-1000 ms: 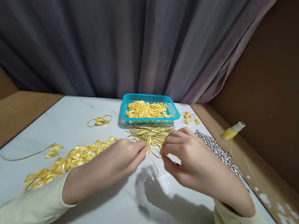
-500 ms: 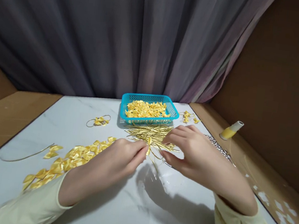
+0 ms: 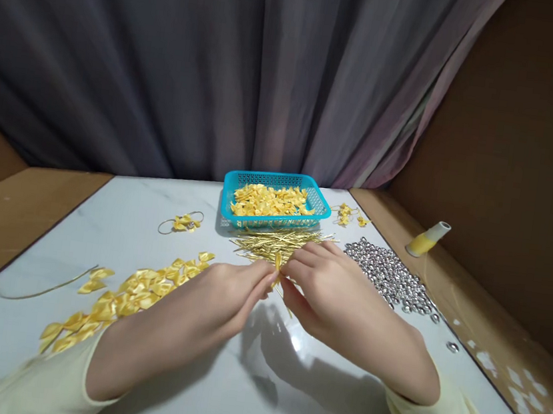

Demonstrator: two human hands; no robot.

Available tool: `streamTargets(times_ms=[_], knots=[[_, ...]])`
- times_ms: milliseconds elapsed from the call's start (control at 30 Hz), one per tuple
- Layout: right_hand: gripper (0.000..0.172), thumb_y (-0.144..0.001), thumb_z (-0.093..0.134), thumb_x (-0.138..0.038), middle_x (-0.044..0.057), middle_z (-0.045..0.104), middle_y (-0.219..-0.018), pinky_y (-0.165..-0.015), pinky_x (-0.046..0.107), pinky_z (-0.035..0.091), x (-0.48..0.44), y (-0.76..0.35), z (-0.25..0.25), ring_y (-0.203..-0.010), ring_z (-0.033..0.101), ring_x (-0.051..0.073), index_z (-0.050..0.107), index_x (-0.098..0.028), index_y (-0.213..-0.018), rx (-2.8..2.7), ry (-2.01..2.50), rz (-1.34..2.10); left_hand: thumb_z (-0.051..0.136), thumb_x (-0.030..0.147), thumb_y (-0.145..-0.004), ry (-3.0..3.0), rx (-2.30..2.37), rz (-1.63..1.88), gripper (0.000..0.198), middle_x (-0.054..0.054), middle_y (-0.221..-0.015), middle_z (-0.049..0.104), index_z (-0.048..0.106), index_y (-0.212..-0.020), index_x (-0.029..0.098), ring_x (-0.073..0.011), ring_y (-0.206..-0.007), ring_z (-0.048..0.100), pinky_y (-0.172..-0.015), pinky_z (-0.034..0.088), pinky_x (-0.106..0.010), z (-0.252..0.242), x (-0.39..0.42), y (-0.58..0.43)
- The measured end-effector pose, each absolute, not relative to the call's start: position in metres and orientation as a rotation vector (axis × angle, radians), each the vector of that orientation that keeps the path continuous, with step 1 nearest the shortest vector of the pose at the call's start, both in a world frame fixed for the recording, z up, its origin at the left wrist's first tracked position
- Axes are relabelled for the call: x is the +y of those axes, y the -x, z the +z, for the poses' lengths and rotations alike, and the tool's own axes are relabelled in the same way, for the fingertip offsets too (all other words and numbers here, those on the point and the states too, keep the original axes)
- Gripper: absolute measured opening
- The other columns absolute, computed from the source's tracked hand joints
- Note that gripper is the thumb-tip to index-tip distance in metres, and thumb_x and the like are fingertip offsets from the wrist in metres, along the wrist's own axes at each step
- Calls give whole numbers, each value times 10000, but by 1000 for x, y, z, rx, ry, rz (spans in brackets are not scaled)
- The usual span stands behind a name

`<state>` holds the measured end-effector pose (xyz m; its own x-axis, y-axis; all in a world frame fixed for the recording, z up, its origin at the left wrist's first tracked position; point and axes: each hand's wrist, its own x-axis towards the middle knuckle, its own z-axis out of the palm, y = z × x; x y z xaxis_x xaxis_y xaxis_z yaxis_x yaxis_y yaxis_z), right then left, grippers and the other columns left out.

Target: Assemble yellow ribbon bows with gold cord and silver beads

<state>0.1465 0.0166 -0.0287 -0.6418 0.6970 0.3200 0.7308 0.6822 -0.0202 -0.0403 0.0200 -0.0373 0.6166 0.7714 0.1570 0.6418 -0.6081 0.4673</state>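
Note:
Between my hands, above the middle of the table, is a yellow ribbon bow, seen edge-on, with a thin gold cord hanging below it. My left hand is closed, its thumb and finger pinching the bow from the left. My right hand meets it from the right, fingers bent together at the bow and cord; its fingertips are partly hidden. Just behind the hands lies a pile of gold cords. Loose yellow bows are spread beside my left forearm.
A blue basket full of yellow bows stands at the back. Silver beads are heaped on the right. Looped cords with bows lie left and right. A yellow-and-white bottle is on the brown ledge.
My right hand has moved left and closed in on the bow beside my left hand, uncovering the silver beads. My left hand keeps its pinch on the bow.

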Motion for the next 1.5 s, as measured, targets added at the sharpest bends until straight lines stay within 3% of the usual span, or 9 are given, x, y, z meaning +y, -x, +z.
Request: streamTargets(times_ms=[133,500,667,767,967,1067,1233,1500], knots=[[205,-897,451,-134,45,632,-758,-731,317,357,14,-150,-22,-767,555,180,587,-152,-745,-2621,1136,-40,357,200,-966,-2485,1070,493,171,30,-777,617,491,-863,226,-128,-673,609,-604,376,-257,-40,19,44],[206,-894,452,-147,19,625,-715,-678,328,365,9,-157,-20,-703,536,175,569,-166,-726,-2679,1064,-73,364,188,-962,-2528,1131,411,188,32,-768,631,527,-881,233,-131,-680,621,-576,368,-248,-29,12,42],[171,-931,493,-268,63,670,-909,-742,312,422,13,-175,-9,-842,590,188,624,-159,-924,-2521,1071,134,356,175,-952,-2569,1070,458,184,18,-780,645,523,-890,221,-137,-663,623,-578,391,-245,-28,15,44],[261,-915,530,-359,81,663,-1029,-727,287,450,23,-186,-5,-874,601,181,596,-154,-1063,-2383,1139,322,352,199,-952,-2553,1053,464,183,12,-778,651,533,-942,220,-144,-657,622,-584,406,-250,-28,16,47],[228,-924,511,-351,20,665,-816,-633,193,451,49,-186,-7,-708,583,102,612,-148,-899,-2470,916,1076,314,197,-972,-2430,1034,387,208,47,-734,603,517,-941,226,-110,-650,583,-625,408,-239,-23,20,46],[292,-931,487,-381,0,638,-687,-550,180,417,50,-183,-7,-593,534,80,596,-144,-799,-2398,913,1195,308,259,-993,-2358,1019,391,215,70,-735,593,510,-925,236,-84,-632,563,-642,404,-225,-21,20,46],[327,-904,535,-399,-4,630,-635,-498,189,390,41,-180,-6,-521,487,69,591,-148,-702,-2266,1003,1220,310,339,-1000,-2186,983,442,229,93,-820,643,528,-967,278,-67,-686,591,-689,428,-207,-21,19,46],[234,-907,544,-367,-33,601,-643,-435,168,381,36,-180,-8,-554,531,84,478,-206,-1064,-1955,969,1439,390,407,-961,-1997,1061,609,233,25,-833,681,537,-1038,244,-115,-675,633,-626,500,-236,-20,18,43]])
